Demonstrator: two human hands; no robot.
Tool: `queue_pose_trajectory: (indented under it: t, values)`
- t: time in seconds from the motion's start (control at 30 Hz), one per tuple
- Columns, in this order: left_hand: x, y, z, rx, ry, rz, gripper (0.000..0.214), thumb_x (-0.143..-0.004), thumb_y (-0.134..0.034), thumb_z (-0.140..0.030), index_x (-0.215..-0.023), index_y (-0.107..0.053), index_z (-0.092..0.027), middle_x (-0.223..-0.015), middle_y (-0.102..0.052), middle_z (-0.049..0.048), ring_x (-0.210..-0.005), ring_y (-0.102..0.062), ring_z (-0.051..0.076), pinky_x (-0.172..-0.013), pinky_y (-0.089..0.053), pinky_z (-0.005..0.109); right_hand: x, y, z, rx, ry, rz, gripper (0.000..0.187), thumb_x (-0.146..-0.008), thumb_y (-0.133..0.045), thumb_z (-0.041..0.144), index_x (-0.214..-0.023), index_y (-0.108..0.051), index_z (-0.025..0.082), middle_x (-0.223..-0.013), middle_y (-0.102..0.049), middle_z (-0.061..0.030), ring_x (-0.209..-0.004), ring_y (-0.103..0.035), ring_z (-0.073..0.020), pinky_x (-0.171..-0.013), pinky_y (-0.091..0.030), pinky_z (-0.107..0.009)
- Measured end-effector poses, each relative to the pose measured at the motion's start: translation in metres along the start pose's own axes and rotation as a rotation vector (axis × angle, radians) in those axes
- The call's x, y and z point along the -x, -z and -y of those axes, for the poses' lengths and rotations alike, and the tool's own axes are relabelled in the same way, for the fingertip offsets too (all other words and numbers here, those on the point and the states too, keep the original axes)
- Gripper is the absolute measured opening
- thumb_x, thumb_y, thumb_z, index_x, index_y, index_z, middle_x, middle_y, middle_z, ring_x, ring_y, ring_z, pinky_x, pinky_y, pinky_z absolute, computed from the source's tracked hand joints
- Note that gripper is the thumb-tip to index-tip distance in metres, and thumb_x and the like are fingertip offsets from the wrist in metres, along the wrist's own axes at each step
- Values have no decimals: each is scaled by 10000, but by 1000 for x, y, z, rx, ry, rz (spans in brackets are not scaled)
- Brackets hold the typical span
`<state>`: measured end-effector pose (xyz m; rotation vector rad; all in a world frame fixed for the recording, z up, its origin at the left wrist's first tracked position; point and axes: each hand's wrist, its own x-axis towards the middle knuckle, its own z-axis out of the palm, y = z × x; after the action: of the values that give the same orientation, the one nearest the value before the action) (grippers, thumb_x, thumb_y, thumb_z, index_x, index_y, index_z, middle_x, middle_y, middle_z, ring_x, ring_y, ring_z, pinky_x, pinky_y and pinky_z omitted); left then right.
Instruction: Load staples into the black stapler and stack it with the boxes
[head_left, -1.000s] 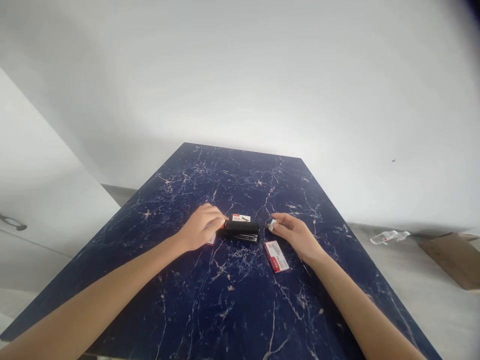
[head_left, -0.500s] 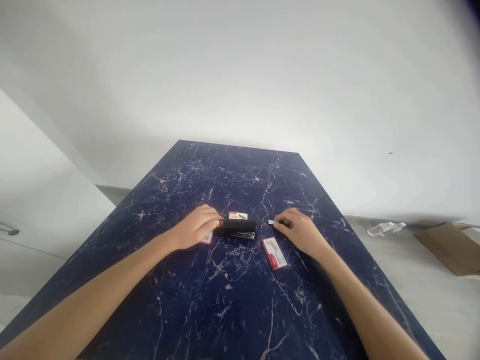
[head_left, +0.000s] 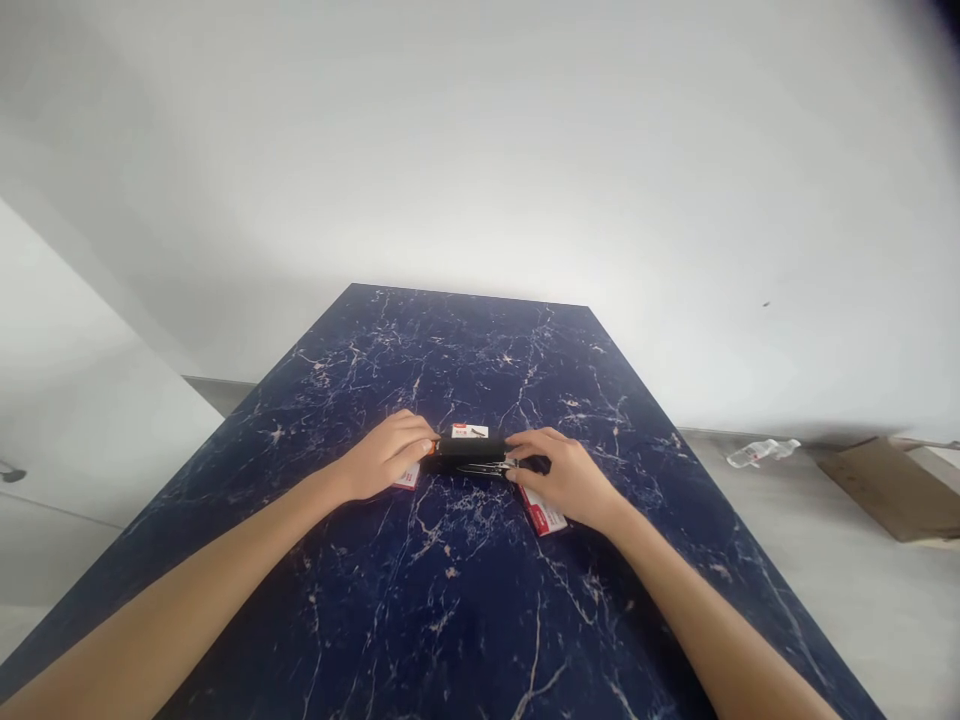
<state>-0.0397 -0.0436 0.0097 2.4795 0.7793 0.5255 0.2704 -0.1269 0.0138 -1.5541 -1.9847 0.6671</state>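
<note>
A black stapler lies in the middle of a dark blue marble table. My left hand is curled and grips the stapler's left end. My right hand has its fingers pinched together at the stapler's right end, touching its metal front. What the right fingers pinch is too small to make out. Small red-and-white staple boxes lie around: one behind the stapler, one partly under my right hand, one partly under my left hand.
A white wall stands behind the table's far edge. On the floor to the right lie a clear plastic bottle and a flat piece of brown cardboard. The table drops off on both sides.
My right hand has moved left from a spot on the table to the stapler's right end. My left hand has stayed on the stapler's left end. The view shifted slightly.
</note>
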Motion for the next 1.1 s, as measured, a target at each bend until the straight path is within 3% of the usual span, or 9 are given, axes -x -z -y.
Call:
queue_pose_trajectory:
  t: [0.17,0.3,0.43,0.6,0.77,0.9,1.1]
  values:
    - [1,-1,0,-5,-13,-3,416,-1090,-289,-365,-1102,-673,-207,-1095,-696,67,-1033,-576,242,-940,-440,399,3,29,-21,38,9,-22,302,-937,-614,365,-1222,-694,305,-1144,-750,-34,-1049,-688,-256,-931,-540,-421]
    - [0,-1,-1,-12,-15,-19,422,-1087,-289,-364,-1081,-679,-204,-1080,-701,70,-1029,-575,245,-938,-447,404,-3,22,-36,154,75,-64,259,-955,-581,316,-1168,-727,309,-1161,-740,-38,-1140,-645,-277,-989,-512,-451]
    - [1,-1,-1,-11,-6,-22,430,-1084,-291,-374,-1086,-687,-206,-1082,-703,74,-1028,-581,248,-934,-455,404,-5,16,-43,228,35,-53,229,-985,-538,348,-1076,-742,298,-1076,-744,-44,-997,-684,-252,-893,-540,-408]
    - [2,-1,-1,-4,22,-8,417,-1086,-304,-375,-1082,-684,-205,-1085,-699,72,-1033,-576,244,-931,-455,399,-3,25,-38,236,40,-57,218,-968,-547,327,-1080,-729,284,-1072,-752,-31,-972,-697,-239,-894,-538,-390]
    - [2,-1,-1,-5,18,-16,435,-1087,-297,-386,-1089,-695,-209,-1081,-702,75,-1023,-579,244,-912,-465,401,0,33,-30,185,42,32,230,-937,-603,367,-1099,-754,305,-1121,-752,-35,-985,-688,-252,-867,-546,-396]
    - [1,-1,-2,-11,1,-18,442,-1088,-298,-390,-1090,-699,-205,-1075,-704,76,-1019,-585,241,-922,-465,401,0,29,-33,218,-5,25,203,-939,-574,370,-979,-755,287,-988,-761,-29,-844,-690,-218,-779,-541,-351]
    - [2,0,-4,-19,18,-26,430,-1086,-306,-385,-1078,-701,-216,-1062,-703,72,-1008,-589,242,-914,-472,399,0,28,-38,228,4,-7,125,-909,-610,350,-945,-700,272,-911,-759,-16,-842,-712,-221,-768,-544,-342]
